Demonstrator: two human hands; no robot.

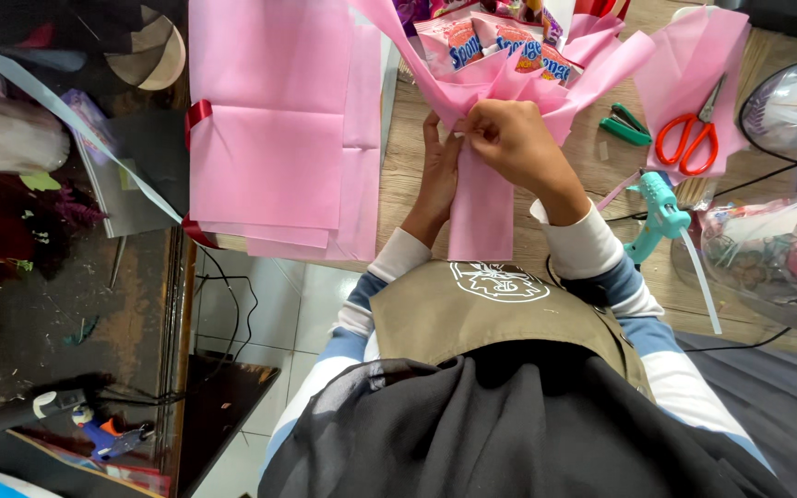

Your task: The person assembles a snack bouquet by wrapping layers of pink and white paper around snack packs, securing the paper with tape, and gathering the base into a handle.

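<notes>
At the far left a pale blue ribbon (66,115) runs slantwise over a dark, cluttered surface. Right of it a stack of pink paper sheets (274,129) lies flat on the wooden table (403,166), with a red ribbon (197,112) at its left edge.

In the middle, the left hand (439,171) lies against the pink wrapping of a bouquet of snack packets (500,55), fingers stretched along the paper's left side, pressing it rather than closing round it. The right hand (509,138) is just beside it, touching it at the fingertips, and is pinched shut on the gathered pink paper at the bouquet's neck. The bouquet stands at the table's middle, its packets at the far end and its paper stem (481,217) pointing near, towards the person's tan apron (500,314).

To the right lie a green clip (624,124), red-handled scissors (689,138) on another pink sheet, and a teal glue gun (659,212). Clear plastic wrapping (772,249) fills the far right.
</notes>
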